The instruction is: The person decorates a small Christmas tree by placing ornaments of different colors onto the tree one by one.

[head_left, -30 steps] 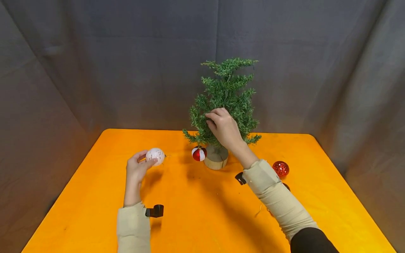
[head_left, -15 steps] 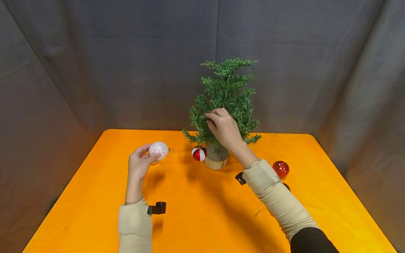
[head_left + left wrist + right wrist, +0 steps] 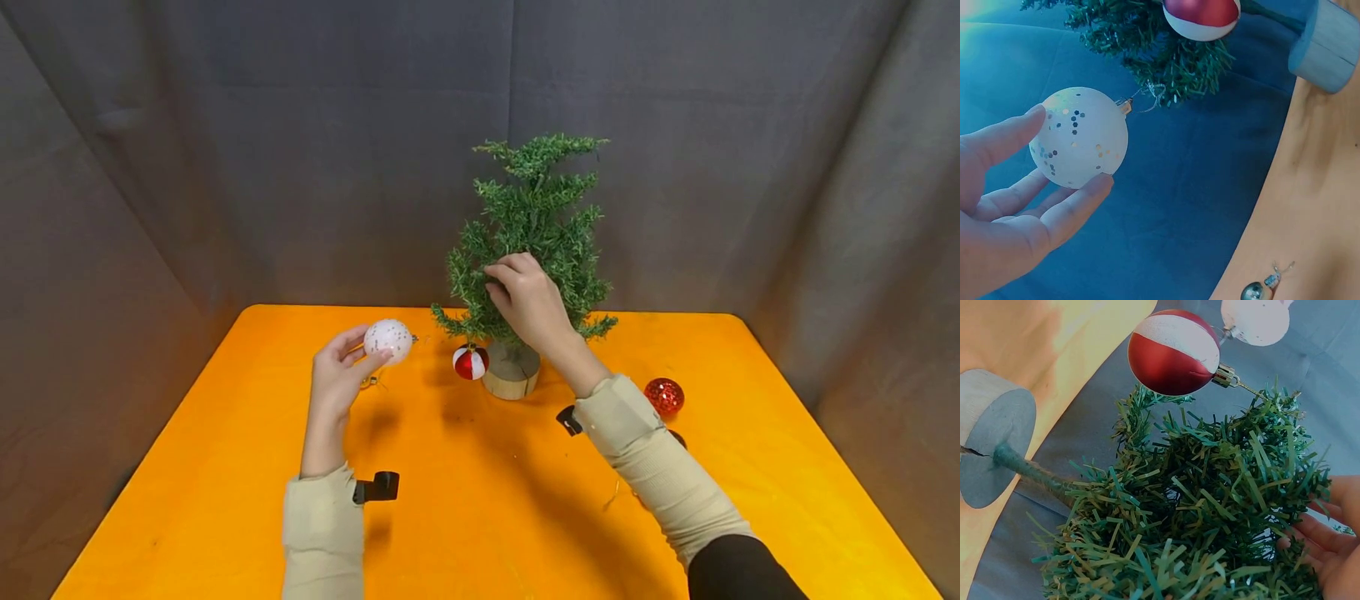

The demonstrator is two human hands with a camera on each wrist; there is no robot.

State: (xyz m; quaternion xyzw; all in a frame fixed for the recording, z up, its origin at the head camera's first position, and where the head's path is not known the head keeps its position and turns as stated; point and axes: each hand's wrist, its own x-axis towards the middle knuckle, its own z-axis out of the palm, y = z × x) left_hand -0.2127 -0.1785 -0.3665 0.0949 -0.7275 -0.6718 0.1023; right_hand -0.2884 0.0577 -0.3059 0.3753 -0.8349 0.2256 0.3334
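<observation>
My left hand (image 3: pixel 335 375) holds a white speckled Christmas bauble (image 3: pixel 388 341) between thumb and fingers, off the orange table. In the left wrist view the bauble's metal cap and thin string loop (image 3: pixel 1155 94) point toward the tree foliage. The small green artificial Christmas tree (image 3: pixel 543 229) stands upright on a round wooden base (image 3: pixel 512 379). With thumb and fingers curled in its foliage, my right hand (image 3: pixel 531 302) grips a branch on the tree's front left; the foliage partly hides the fingertips. A red-and-white striped bauble (image 3: pixel 1175 359) hangs from a low left branch.
A red glittery bauble (image 3: pixel 664 398) lies right of the tree, with a dark round thing (image 3: pixel 678 438) partly behind my right sleeve. Beyond the left hand lies a small ornament (image 3: pixel 1257 291) on the orange table (image 3: pixel 465 533). Grey curtains (image 3: pixel 360 167) enclose the table.
My left hand has moved forward and right with the white bauble, closer to the tree, uncovering the small ornament behind it. The right hand stays at the branch.
</observation>
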